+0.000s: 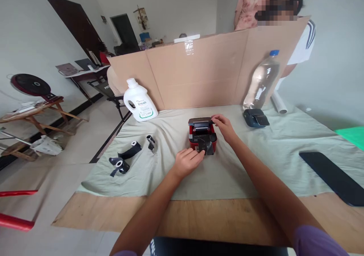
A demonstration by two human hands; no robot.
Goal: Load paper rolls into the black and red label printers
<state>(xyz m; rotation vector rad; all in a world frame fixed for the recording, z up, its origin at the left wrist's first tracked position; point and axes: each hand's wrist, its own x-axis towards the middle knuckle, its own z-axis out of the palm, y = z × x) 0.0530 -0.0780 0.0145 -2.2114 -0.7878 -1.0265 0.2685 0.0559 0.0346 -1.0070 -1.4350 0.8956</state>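
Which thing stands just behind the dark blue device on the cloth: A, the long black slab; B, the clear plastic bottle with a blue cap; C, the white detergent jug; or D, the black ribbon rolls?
B: the clear plastic bottle leans against the cardboard screen right behind the dark blue device, while the white detergent jug stands far off on the other side of the cloth.

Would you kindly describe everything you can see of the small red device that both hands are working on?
The small red device is a boxy red unit, seemingly plastic, with a dark top whose lid stands open, showing a grey roller bar at the back. It sits upright on the pale green cloth, mid-table before the cardboard screen. A dark strip hangs over its front. The left hand touches that strip at the front; the right hand rests its fingertips on the lid's right end.
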